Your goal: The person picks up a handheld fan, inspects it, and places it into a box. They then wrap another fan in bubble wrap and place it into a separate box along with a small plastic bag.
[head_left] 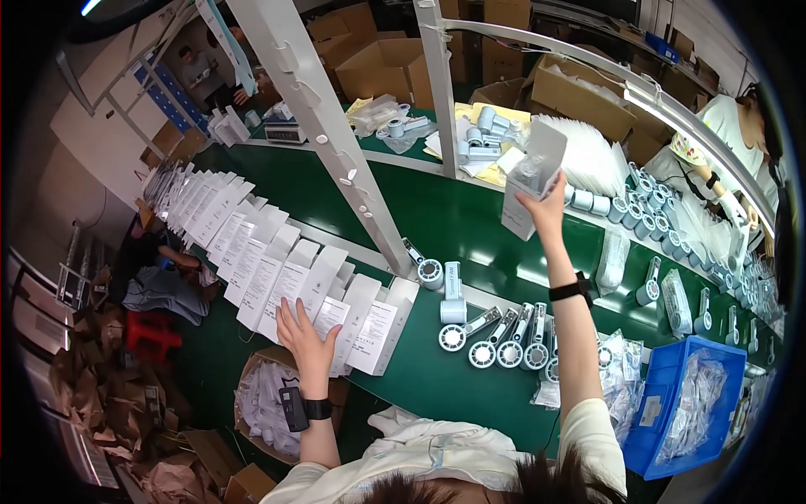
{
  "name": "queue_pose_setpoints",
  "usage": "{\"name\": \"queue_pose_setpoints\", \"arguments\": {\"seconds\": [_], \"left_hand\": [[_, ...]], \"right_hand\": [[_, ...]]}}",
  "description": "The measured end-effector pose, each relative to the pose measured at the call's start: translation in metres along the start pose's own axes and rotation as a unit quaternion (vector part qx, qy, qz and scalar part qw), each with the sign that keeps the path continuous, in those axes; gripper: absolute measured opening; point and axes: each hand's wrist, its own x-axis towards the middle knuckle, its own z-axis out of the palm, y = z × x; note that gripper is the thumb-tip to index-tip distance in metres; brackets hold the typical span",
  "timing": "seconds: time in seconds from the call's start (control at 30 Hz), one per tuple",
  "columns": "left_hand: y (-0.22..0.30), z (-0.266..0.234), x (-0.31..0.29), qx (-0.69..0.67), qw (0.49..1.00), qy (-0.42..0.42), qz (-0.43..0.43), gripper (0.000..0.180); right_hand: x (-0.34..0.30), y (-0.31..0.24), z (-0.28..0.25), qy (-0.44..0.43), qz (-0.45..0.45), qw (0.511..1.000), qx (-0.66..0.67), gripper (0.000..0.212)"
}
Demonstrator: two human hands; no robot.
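My right hand point(547, 208) is raised over the far part of the green table, its fingers wrapped round a white carton point(518, 215). That carton's top flap stands up, and something in clear plastic shows at its mouth. On the left, my left hand point(308, 346) lies with spread fingers against the front of a long row of upright white boxes point(253, 270). Several of these boxes have raised flaps. Between my arms, light-blue handheld fans point(509, 353) lie side by side on the table, with another fan point(453, 294) near the metal post.
A blue bin point(684, 412) of plastic-bagged parts stands at the right. Metal posts point(336, 143) rise from the table. Past the green belt point(495, 265) are many fans and a co-worker's arm point(714, 181). An open carton point(267, 403) sits below my left arm.
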Motion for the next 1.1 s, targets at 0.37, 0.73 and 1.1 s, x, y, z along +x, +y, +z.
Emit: {"name": "queue_pose_setpoints", "arguments": {"seconds": [0.37,0.73,1.1], "left_hand": [[-0.032,0.005,0.026,0.103,0.991,-0.051,-0.068,0.082],[-0.05,0.01,0.028,0.188,0.967,-0.137,-0.104,0.078],[0.063,-0.053,-0.024,-0.205,0.971,0.121,0.005,0.073]], "right_hand": [[-0.024,0.078,0.094,-0.017,0.027,0.992,-0.121,0.103],[-0.038,0.094,0.086,-0.126,0.043,0.975,-0.18,0.117],[-0.112,-0.099,-0.014,-0.577,0.107,0.806,0.079,0.091]]}}
